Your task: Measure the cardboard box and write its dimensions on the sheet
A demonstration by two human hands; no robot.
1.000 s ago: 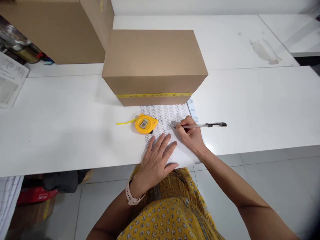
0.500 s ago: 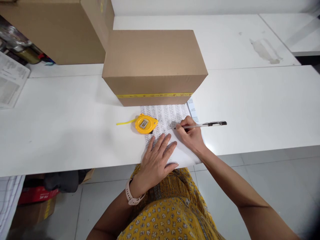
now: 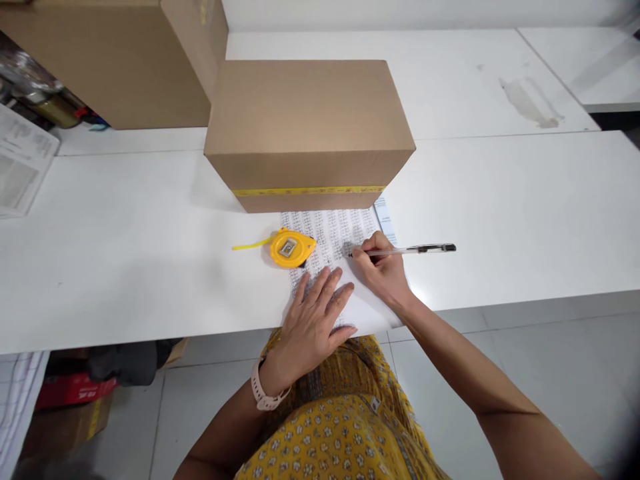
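Observation:
A white sheet of paper [image 3: 357,308] with columns of small dark writing lies at the table's front edge. My left hand [image 3: 315,317] rests flat on its lower left part, fingers spread. Between the fingers of my right hand [image 3: 383,273] is a clear pen [image 3: 415,249] with a black end, its tip down at the written rows. Just beyond my left fingertips sits a yellow tape measure [image 3: 291,248], a short length of its tape sticking out to the left. The far end of the sheet meets the base of a cardboard box [image 3: 310,110].
The box bears a yellow tape strip [image 3: 310,191]. Behind it on the left stands a larger carton [image 3: 115,60], beside assorted items and a white printed package [image 3: 23,163]. A blue-and-white paper [image 3: 385,220] shows under the sheet. The white table [image 3: 125,267] ends near my body.
The pen's rear end has shifted very slightly to the right, with small movement of my right fingers. My left hand, the tape measure and the box stay in place.

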